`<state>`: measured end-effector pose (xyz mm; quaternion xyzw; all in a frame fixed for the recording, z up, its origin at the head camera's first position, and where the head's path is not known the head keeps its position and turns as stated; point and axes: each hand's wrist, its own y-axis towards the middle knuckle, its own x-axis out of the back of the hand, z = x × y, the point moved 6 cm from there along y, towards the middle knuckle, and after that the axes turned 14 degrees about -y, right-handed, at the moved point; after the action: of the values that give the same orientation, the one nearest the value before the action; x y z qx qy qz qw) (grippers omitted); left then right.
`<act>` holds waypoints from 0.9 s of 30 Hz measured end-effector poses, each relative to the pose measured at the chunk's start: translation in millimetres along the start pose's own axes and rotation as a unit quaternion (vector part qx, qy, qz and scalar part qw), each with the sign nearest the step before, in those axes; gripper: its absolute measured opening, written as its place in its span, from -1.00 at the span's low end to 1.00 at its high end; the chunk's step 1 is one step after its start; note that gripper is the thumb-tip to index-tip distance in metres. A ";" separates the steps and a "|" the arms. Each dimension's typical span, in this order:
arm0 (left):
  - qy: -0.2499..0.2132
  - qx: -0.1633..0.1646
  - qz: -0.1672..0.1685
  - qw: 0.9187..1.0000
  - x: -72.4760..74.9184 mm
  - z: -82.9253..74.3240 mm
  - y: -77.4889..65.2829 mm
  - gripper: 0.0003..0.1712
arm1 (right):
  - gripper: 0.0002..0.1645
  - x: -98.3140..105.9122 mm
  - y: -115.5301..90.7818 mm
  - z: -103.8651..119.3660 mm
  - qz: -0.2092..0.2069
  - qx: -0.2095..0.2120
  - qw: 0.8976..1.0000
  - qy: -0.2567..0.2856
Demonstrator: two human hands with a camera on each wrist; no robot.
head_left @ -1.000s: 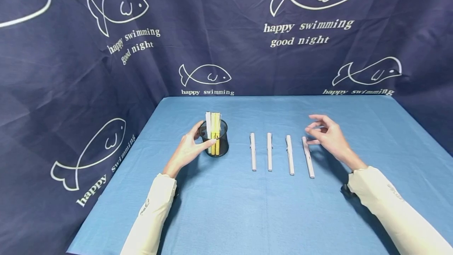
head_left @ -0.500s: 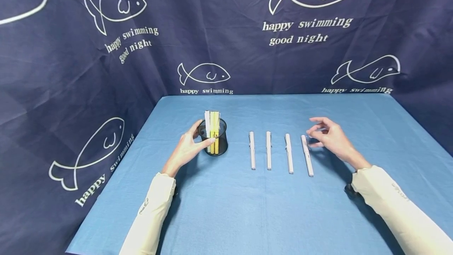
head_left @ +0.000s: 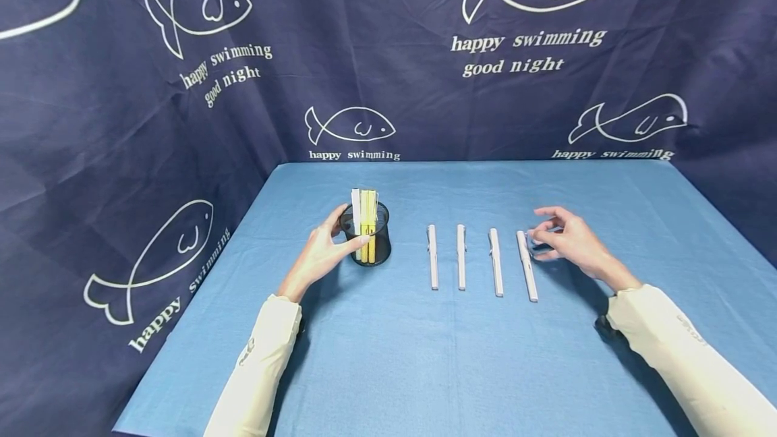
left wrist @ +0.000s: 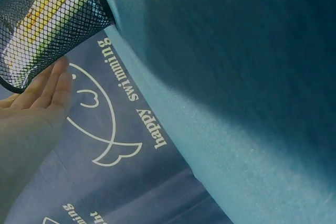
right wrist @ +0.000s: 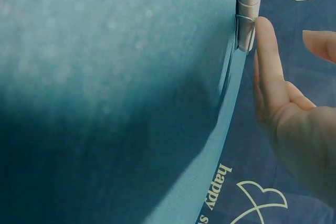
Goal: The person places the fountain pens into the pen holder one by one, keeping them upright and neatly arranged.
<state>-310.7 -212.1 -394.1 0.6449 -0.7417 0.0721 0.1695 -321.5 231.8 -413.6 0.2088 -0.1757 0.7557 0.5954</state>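
Observation:
My left hand (head_left: 320, 256) holds a black mesh pen holder (head_left: 382, 248) around its side, the thumb across the front and fingers behind. White and yellow pens (head_left: 367, 211) stand upright in it; the left wrist view shows the mesh (left wrist: 52, 30) with fingers along it. Several white pens lie in a row on the blue cloth, clips at the far end. At the rightmost white pen (head_left: 527, 267) is my right hand (head_left: 573, 241), holding nothing, with thumb and fingers apart. In the right wrist view a fingertip is right at that pen's clip end (right wrist: 247, 30).
The other white pens, a left one (head_left: 433, 258), a middle one (head_left: 461, 258) and a third (head_left: 496, 263), lie apart from each other. A blue cloth (head_left: 388, 356) covers the table. Dark blue curtains (head_left: 425, 120) with fish prints rise behind and at both sides.
My right hand has drawn slightly right and toward me, from over the rightmost pen's far end to beside it. The left hand and the pen holder have stayed in place.

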 end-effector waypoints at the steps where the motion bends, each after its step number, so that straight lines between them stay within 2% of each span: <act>1: 0.000 0.000 0.000 1.000 0.0 -0.1 0.0 0.09 | -0.26 -0.4 0.0 -0.7 0.004 -0.004 1.000 0.000; 27: -0.003 0.005 -0.001 1.000 -0.4 -0.4 -0.5 0.10 | -0.16 -6.0 -2.2 -7.9 0.069 -0.068 0.995 -0.023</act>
<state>-310.1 -211.7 -393.9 0.6466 -0.7412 0.0735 0.1646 -319.0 231.4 -423.5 0.1726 -0.2540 0.7763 0.5505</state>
